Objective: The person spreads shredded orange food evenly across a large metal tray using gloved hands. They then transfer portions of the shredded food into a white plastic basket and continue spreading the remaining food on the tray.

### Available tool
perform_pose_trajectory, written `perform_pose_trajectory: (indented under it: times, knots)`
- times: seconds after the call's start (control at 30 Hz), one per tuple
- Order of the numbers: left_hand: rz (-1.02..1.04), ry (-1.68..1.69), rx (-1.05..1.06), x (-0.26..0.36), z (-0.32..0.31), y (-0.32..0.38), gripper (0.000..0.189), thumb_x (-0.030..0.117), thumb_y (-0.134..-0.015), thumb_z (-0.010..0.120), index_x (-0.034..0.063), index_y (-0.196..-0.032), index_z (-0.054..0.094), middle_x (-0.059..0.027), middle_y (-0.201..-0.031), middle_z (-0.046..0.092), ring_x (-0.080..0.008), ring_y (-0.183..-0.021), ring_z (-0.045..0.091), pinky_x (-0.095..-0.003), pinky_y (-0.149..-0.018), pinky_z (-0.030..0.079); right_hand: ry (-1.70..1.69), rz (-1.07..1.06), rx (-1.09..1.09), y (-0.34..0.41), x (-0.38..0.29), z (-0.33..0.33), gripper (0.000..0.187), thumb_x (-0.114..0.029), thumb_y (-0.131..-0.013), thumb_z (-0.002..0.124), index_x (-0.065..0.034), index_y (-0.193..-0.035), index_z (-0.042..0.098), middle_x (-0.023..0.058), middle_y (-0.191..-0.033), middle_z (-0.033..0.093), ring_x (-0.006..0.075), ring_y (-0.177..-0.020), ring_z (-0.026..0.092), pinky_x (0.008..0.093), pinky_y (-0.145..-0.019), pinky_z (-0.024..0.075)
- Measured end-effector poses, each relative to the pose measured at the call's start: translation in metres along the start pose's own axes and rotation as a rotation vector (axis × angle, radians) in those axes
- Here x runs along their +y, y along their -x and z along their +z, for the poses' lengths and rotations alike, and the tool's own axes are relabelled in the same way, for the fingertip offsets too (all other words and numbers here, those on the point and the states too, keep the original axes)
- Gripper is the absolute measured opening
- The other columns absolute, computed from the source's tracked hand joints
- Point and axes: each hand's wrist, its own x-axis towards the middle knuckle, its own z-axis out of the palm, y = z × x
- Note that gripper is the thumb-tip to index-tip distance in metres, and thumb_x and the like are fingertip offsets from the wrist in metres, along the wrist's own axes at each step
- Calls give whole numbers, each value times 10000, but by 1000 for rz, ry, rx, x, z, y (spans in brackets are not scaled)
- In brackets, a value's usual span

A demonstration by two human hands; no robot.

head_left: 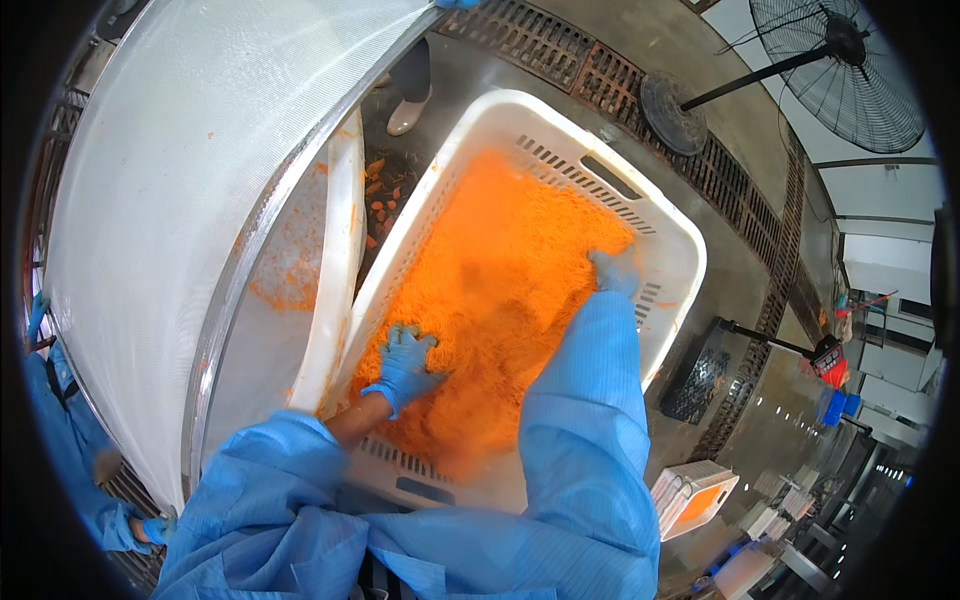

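A large white plastic crate (679, 217) with slotted sides stands before me, holding a heap of orange shreds (495, 262) that look like grated carrot. My left hand (405, 366), in a blue glove, lies on the heap near the crate's left side, its fingers spread. Over by the right wall, my right hand (616, 271) touches the edge of the shreds; its blue glove is blurred and the fingertips are partly hidden. The middle of the heap is blurred too.
At left, a metal-framed white mesh screen (172, 187) rises beside a white-rimmed container (343, 225). Gloved co-workers' hands (157, 529) touch the screen's edge. A pedestal fan (844, 45), floor drain grates (720, 172), a platform scale (697, 371) and a smaller crate (694, 499) lie rightward.
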Motion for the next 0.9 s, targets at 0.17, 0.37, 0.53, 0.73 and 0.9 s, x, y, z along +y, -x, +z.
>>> perform_pose_trajectory:
  times: [0.17,0.37,0.53,0.73,0.9]
  knots:
    - [9,70,-6,0,-2,-4,644,407,-677,689,84,-1177,442,-218,-1338,241,-414,-1268,118,-567,-987,202,-219,-219,-11,10,22,11,525,-326,-636,689,-33,-1023,489,150,-800,571,262,-736,556,355,-651,451]
    - [21,98,-54,-3,-10,-5,657,346,-693,697,104,-1233,409,-211,-1374,185,-393,-1283,93,-556,-1007,206,-59,-620,-582,165,-29,14,640,-397,-629,679,-71,-1151,500,151,-1025,582,294,-994,538,355,-854,422]
    - [51,82,-49,-18,2,-12,637,296,-715,677,148,-1267,396,-204,-1380,180,-385,-1290,80,-521,-1028,219,-120,-373,-604,158,-15,-27,581,-391,-671,652,-51,-1122,512,192,-1016,565,303,-945,545,386,-832,423]
    - [69,88,-28,-22,6,-17,552,243,-687,661,151,-1200,480,-208,-1371,212,-396,-1259,153,-531,-968,259,-359,-124,-63,30,-35,8,666,-442,-632,679,-25,-1121,504,238,-1163,445,357,-1064,442,463,-825,398]
    - [94,106,95,-20,2,-16,534,279,-660,686,191,-1157,511,-155,-1249,335,-388,-1203,233,-528,-929,291,184,-319,-214,63,-65,18,860,-517,-587,683,-115,-1280,370,209,-1340,255,405,-1236,224,625,-951,194]
